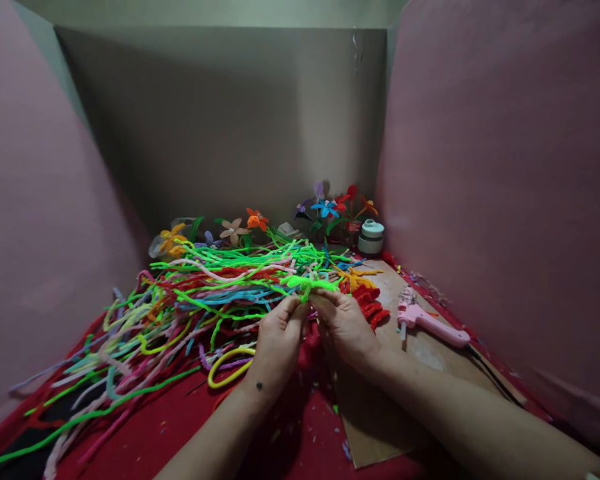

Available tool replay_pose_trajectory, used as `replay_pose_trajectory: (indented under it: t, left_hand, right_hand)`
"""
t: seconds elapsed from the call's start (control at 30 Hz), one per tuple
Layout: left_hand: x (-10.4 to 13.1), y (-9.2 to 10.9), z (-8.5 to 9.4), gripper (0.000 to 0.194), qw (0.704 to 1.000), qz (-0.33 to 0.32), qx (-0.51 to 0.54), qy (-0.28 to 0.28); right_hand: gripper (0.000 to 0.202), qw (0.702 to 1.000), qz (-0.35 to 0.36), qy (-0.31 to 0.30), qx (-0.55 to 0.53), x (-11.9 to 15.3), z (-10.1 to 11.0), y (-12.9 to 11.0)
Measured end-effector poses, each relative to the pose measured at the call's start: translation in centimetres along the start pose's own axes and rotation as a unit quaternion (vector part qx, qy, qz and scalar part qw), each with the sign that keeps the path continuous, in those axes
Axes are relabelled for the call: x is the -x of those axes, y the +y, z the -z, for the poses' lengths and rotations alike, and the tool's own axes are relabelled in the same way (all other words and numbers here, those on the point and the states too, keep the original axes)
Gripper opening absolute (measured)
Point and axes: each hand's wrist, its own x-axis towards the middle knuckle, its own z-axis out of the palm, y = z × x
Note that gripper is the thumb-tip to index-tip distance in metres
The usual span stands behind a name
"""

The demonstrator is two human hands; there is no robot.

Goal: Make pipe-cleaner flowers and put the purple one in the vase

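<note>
Near the middle of the head view, my left hand and my right hand meet fingertip to fingertip. Both pinch a bright green pipe cleaner piece, bent into a bunched shape with parts sticking out to either side. Its lower end is hidden behind my fingers. Left of and behind my hands spreads a big heap of loose pipe cleaners in green, pink, red, blue and yellow. Close to my right hand lie red looped pipe cleaner pieces and an orange bundle.
A pink glue gun rests on a brown board at right, its cord trailing toward the lower right. Pipe cleaner flowers stand along the back beside a pale lidded jar. Scraps dot the red cloth. Pink walls flank both sides.
</note>
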Motion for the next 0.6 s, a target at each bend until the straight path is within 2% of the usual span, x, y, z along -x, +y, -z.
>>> replay_pose_trajectory:
  t: [0.07, 0.17, 0.27, 0.4, 0.5, 0.6]
  left_hand:
    - [0.0, 0.3, -0.1, 0.025, 0.996, 0.048, 0.077, -0.002]
    - [0.0, 0.8, 0.1, 0.030, 0.978, 0.114, 0.172, -0.041]
    - [0.0, 1.0, 0.8, 0.028, 0.959, 0.136, 0.219, -0.119]
    - [-0.2, 0.8, 1.4, 0.023, 0.940, 0.141, 0.254, -0.181]
    - [-0.3, 0.4, 1.3, 0.025, 0.955, 0.117, 0.211, -0.174]
    - [-0.3, -0.1, 0.9, 0.031, 0.991, 0.047, 0.058, -0.112]
  right_hand:
    - [0.022, 0.998, -0.035, 0.003, -0.057, -0.2, 0.0, 0.2]
    - [0.023, 0.990, -0.068, -0.048, -0.115, -0.4, -0.1, 0.3]
    - [0.027, 0.980, -0.076, -0.108, -0.148, -0.5, -0.1, 0.2]
    - [0.023, 0.978, -0.058, -0.103, -0.171, -0.4, 0.0, 0.2]
    - [0.022, 0.980, -0.060, -0.101, -0.161, -0.3, 0.0, 0.4]
    - [0.024, 0.984, -0.054, -0.084, -0.145, -0.3, -0.1, 0.6]
